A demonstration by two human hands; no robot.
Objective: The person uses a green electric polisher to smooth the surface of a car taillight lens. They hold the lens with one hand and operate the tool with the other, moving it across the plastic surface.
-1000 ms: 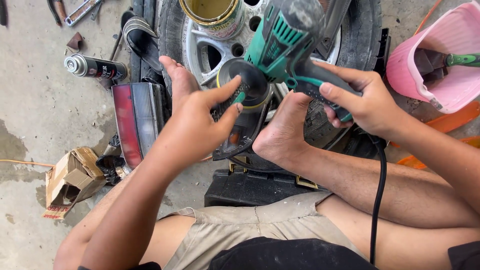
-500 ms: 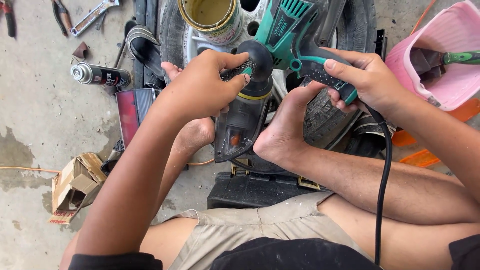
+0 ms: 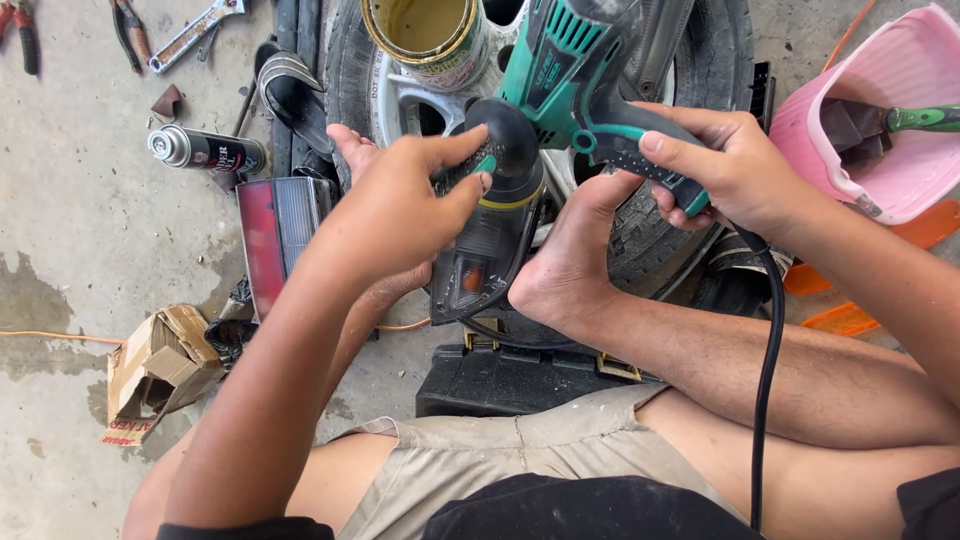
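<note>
Teal plastic fills the middle of the view: a corded power polisher (image 3: 560,75), its head tipped down onto a dark lamp housing (image 3: 485,255) that the person braces between two bare feet. The right hand (image 3: 735,165) is clamped round the tool's rear handle, fingers wrapped tight, thumb along the top, with the black cable (image 3: 768,390) dropping away past the forearm so it stays out of the work. The left hand (image 3: 415,195) is closed over the round black head of the polisher, fingertips on its ribbed rim, steadying and steering it onto the housing. One foot (image 3: 575,250) presses the part from the right, seemingly as a clamp, since both hands are busy with the tool.

Everything sits on the concrete floor, close in. Just beyond the tool lies a tyre on an alloy wheel (image 3: 400,100) with an open paint tin (image 3: 425,35) standing on it. Left of the work a red tail lamp (image 3: 275,235) lies beside a spray can (image 3: 205,150) on its side. Pliers and a wrench (image 3: 195,30) lie at the far left, a torn cardboard box (image 3: 155,365) nearer. Far right, a pink bucket (image 3: 890,110) holds a green-handled tool. A black toolbox (image 3: 510,380) sits under the legs.
</note>
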